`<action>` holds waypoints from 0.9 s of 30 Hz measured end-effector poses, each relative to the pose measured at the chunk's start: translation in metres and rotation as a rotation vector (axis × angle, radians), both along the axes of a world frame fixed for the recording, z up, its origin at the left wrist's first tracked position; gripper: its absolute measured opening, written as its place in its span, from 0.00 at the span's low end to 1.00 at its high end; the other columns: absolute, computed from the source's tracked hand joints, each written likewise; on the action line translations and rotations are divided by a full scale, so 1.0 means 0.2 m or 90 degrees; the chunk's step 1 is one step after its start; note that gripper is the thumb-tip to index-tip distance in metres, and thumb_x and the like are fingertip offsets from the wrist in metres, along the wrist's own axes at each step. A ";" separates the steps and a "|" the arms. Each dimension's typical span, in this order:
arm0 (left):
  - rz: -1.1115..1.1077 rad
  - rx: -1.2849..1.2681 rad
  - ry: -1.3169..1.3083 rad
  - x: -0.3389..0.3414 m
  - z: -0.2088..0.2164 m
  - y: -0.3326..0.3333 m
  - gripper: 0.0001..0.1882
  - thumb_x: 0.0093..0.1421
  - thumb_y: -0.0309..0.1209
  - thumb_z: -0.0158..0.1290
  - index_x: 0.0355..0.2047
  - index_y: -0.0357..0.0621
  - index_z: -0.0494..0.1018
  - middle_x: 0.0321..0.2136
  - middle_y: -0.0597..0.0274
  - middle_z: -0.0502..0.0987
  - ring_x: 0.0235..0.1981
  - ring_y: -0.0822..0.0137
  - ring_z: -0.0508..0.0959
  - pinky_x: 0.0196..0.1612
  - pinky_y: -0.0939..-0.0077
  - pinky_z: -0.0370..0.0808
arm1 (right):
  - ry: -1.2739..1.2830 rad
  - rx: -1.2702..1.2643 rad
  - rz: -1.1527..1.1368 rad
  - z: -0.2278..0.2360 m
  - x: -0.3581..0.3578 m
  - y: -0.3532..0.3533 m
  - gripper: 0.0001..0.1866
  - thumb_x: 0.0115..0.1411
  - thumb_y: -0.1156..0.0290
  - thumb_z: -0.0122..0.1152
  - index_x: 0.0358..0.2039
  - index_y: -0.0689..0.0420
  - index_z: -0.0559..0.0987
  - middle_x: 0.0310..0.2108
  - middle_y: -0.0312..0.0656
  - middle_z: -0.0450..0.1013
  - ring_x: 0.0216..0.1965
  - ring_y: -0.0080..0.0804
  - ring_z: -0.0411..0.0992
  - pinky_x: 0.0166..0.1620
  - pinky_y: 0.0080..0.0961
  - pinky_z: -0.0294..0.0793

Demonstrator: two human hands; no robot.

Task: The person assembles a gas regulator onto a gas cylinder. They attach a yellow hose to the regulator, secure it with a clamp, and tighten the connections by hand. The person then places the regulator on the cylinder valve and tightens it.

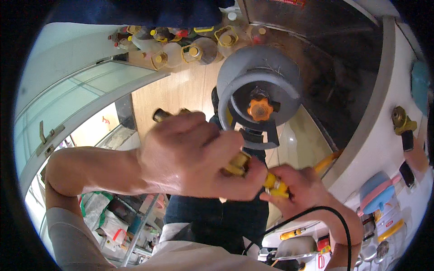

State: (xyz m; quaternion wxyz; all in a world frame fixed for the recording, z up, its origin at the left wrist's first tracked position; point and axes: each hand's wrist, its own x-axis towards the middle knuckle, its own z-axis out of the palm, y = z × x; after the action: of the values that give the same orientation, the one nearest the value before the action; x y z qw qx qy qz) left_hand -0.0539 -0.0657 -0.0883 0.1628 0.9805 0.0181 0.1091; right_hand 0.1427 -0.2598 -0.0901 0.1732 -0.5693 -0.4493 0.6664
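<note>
Bright daylight, hands blurred, fisheye-bent edges, dark rim

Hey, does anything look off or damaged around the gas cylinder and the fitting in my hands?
Nothing is plainly damaged or spilled. The grey gas cylinder stands upright with its orange valve knob on top. The left hand and right hand grip a yellow hose fitting, which they mostly hide, so its condition cannot be judged.

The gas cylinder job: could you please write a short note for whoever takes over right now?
Left hand: closed around a brass fitting, above the floor.
Right hand: gripping the yellow hose end against that fitting.
Grey gas cylinder stands just beyond the hands; its orange valve knob is untouched.
Done: fitting and hose brought together in hand.
Left: whether the joint is tight cannot be seen; nothing is attached to the cylinder valve yet.
</note>
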 end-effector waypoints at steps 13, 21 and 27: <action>0.003 -0.001 0.166 -0.13 0.11 0.05 0.22 0.48 0.45 0.65 0.45 0.66 0.76 0.23 0.72 0.66 0.15 0.77 0.71 0.19 0.82 0.67 | -0.133 0.242 0.041 -0.01 0.02 0.01 0.22 0.69 0.57 0.63 0.53 0.59 0.72 0.35 0.51 0.80 0.32 0.43 0.83 0.35 0.36 0.83; 0.077 -0.077 0.163 -0.11 0.14 -0.04 0.21 0.50 0.38 0.63 0.46 0.62 0.75 0.25 0.70 0.68 0.15 0.77 0.73 0.19 0.82 0.69 | -0.028 0.145 0.000 0.01 0.04 -0.04 0.23 0.70 0.51 0.62 0.49 0.59 0.73 0.26 0.46 0.78 0.24 0.45 0.80 0.28 0.35 0.78; 0.066 -0.193 0.270 -0.10 0.16 -0.04 0.23 0.52 0.36 0.62 0.49 0.56 0.73 0.30 0.64 0.70 0.17 0.72 0.75 0.19 0.75 0.75 | -0.152 0.273 0.029 0.00 0.00 -0.07 0.21 0.66 0.54 0.67 0.46 0.56 0.73 0.25 0.43 0.79 0.21 0.39 0.80 0.25 0.31 0.77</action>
State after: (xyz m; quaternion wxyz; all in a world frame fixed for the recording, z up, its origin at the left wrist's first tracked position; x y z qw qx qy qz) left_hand -0.0745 -0.0746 -0.0564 0.2943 0.9436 0.1179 -0.0950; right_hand 0.1425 -0.2742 -0.0893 0.2205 -0.5842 -0.6102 0.4876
